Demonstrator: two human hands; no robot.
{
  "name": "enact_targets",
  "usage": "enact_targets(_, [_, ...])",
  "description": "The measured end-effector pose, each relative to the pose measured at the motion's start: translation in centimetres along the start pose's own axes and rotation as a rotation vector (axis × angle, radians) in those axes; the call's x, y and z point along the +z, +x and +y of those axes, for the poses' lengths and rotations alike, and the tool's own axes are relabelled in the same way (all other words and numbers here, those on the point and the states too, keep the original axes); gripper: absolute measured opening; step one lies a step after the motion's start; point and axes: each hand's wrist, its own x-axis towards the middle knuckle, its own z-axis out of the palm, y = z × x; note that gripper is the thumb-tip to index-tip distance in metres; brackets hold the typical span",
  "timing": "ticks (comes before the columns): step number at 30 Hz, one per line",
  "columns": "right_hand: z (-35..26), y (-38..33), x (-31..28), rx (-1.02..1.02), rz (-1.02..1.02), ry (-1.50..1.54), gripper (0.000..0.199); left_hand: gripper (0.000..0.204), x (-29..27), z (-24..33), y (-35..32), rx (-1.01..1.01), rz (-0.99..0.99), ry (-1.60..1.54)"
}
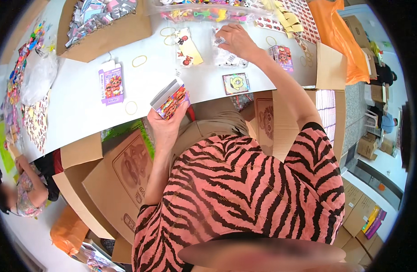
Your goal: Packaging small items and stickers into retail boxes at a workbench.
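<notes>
My left hand (165, 129) grips a small colourful carton (172, 102) near the table's front edge; its upper end stands open with a pale flap raised. Farther forward, my right hand (238, 43) reaches over a pile of small white printed pieces (229, 59) that look wrapped in clear plastic. Its fingertips are pinched together at the pile's left side, and what is between them is too small to make out. A square card with a yellow figure (236, 84) lies between my arms. Left of my left hand lies a purple carton (112, 86) with its end flap out.
Sticker strips (188, 47) and rubber bands (139, 61) lie about the white table (81, 99). A cardboard box of grey pieces (113, 41) and a clear tray of coloured toys (208, 16) stand behind. An orange bag (337, 41) hangs at right. Another person (29, 186) works at far left.
</notes>
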Motion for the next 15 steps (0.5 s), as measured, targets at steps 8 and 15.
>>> enact_targets(8, [0.8,-0.3,0.5,-0.053,0.134,0.119,0.017,0.025,-0.1,-0.5,-0.1,-0.042,-0.016,-0.034])
enact_targets(15, [1.8,-0.3,0.8,-0.086,0.153,0.195,0.013,0.025,0.2,-0.7,0.2,-0.031,-0.023,-0.012])
